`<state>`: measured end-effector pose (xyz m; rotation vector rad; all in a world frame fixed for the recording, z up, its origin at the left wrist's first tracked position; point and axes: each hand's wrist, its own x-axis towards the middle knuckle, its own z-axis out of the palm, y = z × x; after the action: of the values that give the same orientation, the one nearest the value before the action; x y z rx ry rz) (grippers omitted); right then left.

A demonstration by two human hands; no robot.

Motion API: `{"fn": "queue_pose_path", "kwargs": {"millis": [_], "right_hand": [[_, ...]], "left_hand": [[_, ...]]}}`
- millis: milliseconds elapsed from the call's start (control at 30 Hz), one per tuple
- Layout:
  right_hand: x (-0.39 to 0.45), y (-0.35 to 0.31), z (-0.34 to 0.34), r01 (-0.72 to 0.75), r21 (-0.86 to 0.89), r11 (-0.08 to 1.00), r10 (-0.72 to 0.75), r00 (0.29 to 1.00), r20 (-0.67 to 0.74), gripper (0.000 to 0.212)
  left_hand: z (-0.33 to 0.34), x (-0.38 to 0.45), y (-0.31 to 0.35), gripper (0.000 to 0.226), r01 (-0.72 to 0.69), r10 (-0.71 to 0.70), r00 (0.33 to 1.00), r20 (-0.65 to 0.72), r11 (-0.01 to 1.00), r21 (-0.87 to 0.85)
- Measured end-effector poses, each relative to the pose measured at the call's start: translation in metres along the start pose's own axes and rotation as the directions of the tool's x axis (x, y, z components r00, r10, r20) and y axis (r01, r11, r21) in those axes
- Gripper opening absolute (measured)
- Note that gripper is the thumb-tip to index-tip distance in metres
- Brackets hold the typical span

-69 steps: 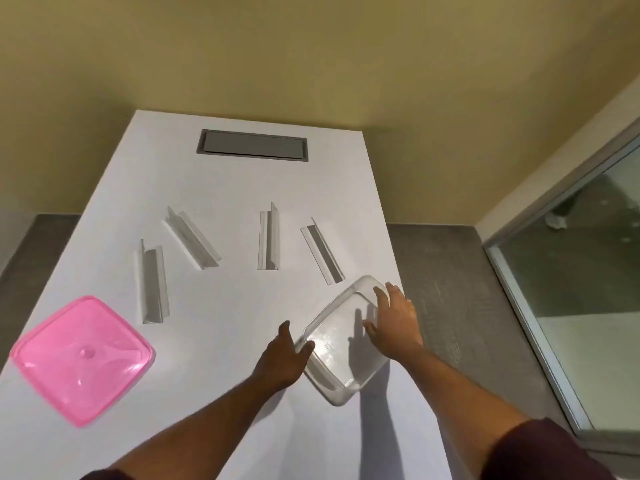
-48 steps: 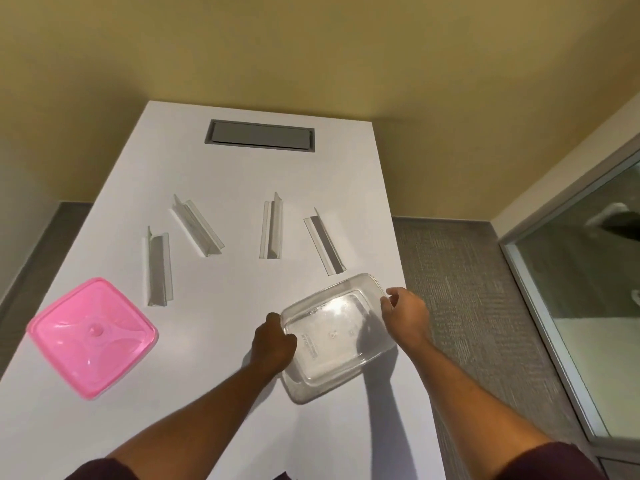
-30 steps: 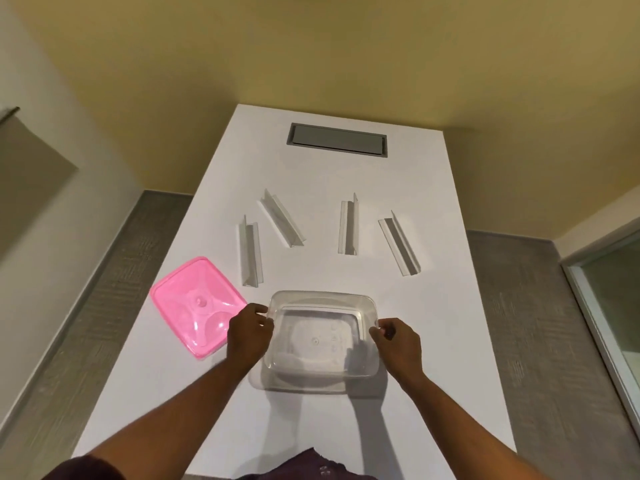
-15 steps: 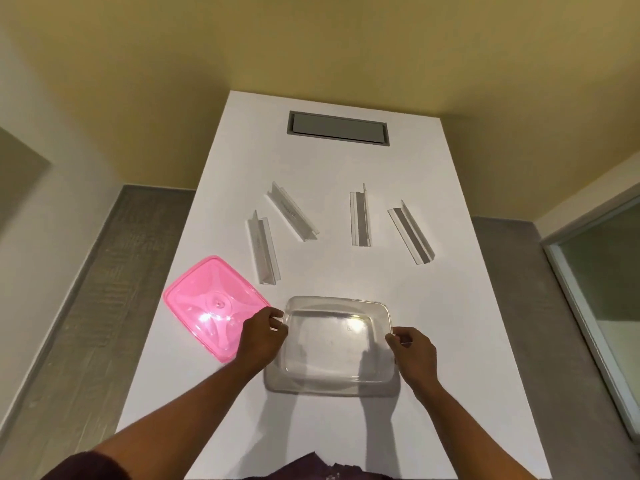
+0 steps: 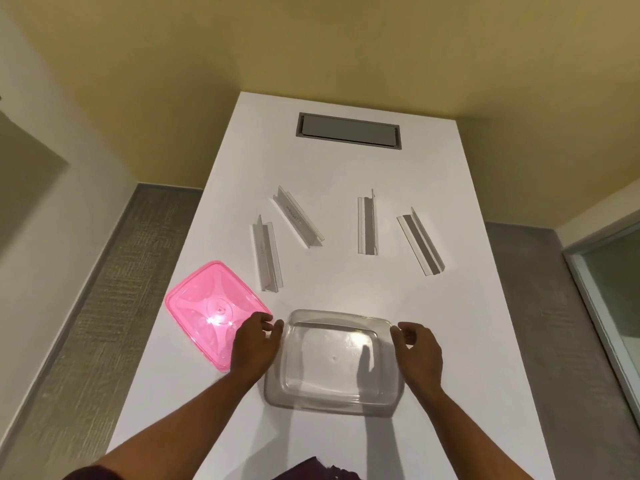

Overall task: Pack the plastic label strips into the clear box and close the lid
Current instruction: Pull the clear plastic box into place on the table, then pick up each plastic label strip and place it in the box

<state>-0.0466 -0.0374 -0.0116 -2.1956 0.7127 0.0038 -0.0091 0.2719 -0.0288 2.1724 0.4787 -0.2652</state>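
The clear box sits empty and open on the white table, close to the near edge. My left hand pinches its left rim and my right hand pinches its right rim. The pink lid lies flat just left of the box, partly under my left hand. Several clear plastic label strips lie fanned out beyond the box: a left strip, a slanted one, an upright one and a right one.
A grey cable hatch is set into the table's far end. The table is narrow, with grey floor along both sides. A yellow wall stands behind it and a glass partition is at the right.
Both hands turned the clear box square and slid it from the table's right edge to the middle, beside the pink lid. My view shifted right and downward.
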Motion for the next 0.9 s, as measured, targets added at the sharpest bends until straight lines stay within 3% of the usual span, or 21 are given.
{"fn": "queue_pose_path", "kwargs": {"millis": [133,300,500,600,733,833,900], "right_hand": [[0.031,-0.037,0.015,0.116,-0.034,0.993,-0.112,0.989,0.092,0.015],[0.073,-0.097,0.047,0.223,-0.088,0.971,-0.190,0.941,0.279,0.015],[0.108,-0.173,0.109,0.325,-0.143,0.935,-0.187,0.794,0.578,0.024],[0.116,-0.203,0.149,0.290,-0.133,0.948,-0.121,0.712,0.692,0.034],[0.121,-0.229,0.198,0.205,-0.117,0.972,-0.062,0.700,0.712,0.049],[0.124,-0.242,0.224,0.197,-0.141,0.970,-0.041,0.707,0.706,0.059],[0.126,-0.247,0.236,0.216,-0.175,0.961,-0.040,0.729,0.683,0.054]], "left_hand": [[-0.005,0.022,0.009,0.023,0.031,-0.033,0.998,-0.057,0.999,-0.032],[-0.011,0.064,0.021,0.028,0.178,-0.187,0.979,-0.084,0.979,-0.104],[-0.011,0.110,0.028,0.040,0.223,-0.234,0.966,-0.107,0.970,-0.100],[-0.007,0.132,0.032,0.049,0.226,-0.229,0.970,-0.085,0.973,-0.034],[-0.001,0.154,0.036,0.061,0.153,-0.152,0.988,-0.015,0.988,0.035],[0.001,0.160,0.036,0.056,0.089,-0.091,0.995,0.028,0.993,0.078],[0.002,0.159,0.033,0.051,0.060,-0.064,0.997,0.032,0.991,0.121]]}}
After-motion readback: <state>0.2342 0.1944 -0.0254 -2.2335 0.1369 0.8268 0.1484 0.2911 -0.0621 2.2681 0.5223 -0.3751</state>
